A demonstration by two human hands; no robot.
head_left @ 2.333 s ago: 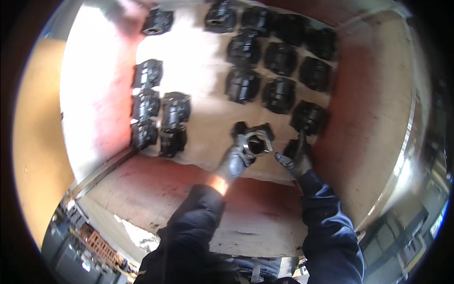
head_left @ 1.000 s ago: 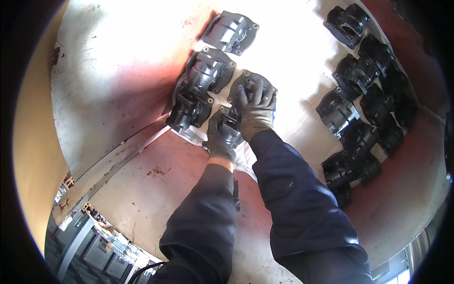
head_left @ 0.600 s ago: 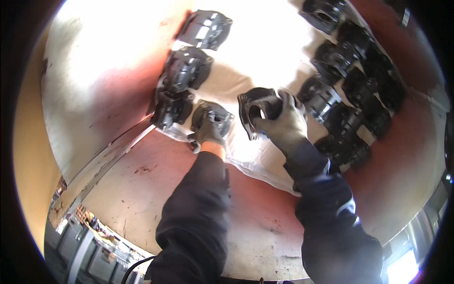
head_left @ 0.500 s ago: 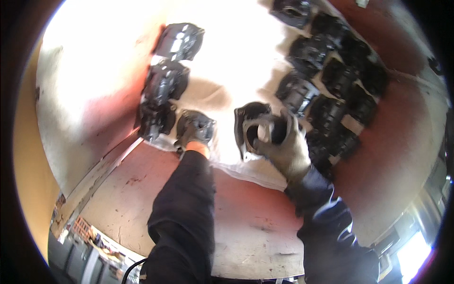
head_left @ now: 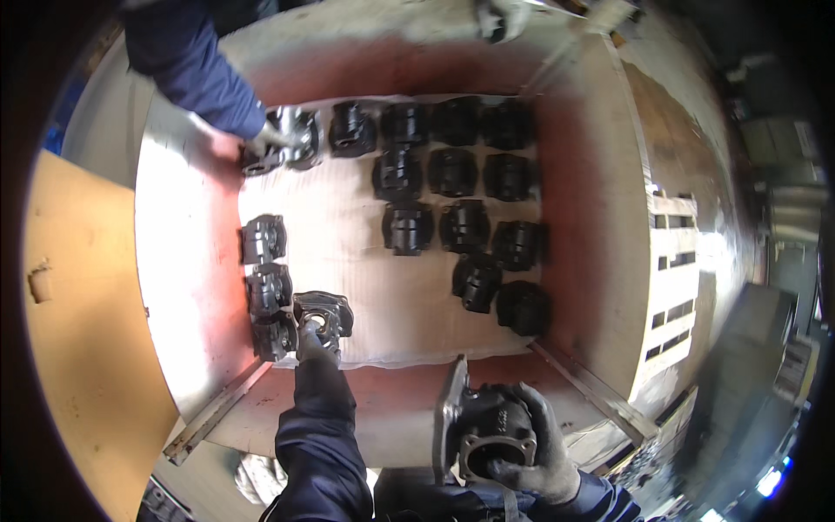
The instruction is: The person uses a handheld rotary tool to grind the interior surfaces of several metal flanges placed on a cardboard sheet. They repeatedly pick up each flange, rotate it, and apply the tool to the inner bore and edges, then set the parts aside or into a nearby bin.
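Observation:
My right hand point(head_left: 552, 461), in a grey work glove, grips a black flanged metal housing point(head_left: 496, 422) with a round bore and a square flange. It is held up over the near edge of the box, close to my body. My left hand point(head_left: 315, 344) reaches into the near left part of the box, its fingers closed on another flanged housing point(head_left: 335, 306) that rests on the lining. Its fingertips are partly hidden at the housing's opening. Just left of that hand, a column of similar housings point(head_left: 270, 289) stands along the box wall.
The large box has red-stained walls point(head_left: 591, 217) and a pale sheet point(head_left: 339, 235) on its floor. Several black housings point(head_left: 452, 171) stand in rows at the far and right sides. A co-worker's gloved hand point(head_left: 274, 139) touches housings at the far left; another glove point(head_left: 504, 19) shows beyond the far wall.
My right hand has drawn back toward me with its housing, out over the near edge. My left hand stays at its housing. The view has widened, and a co-worker's arm now shows.

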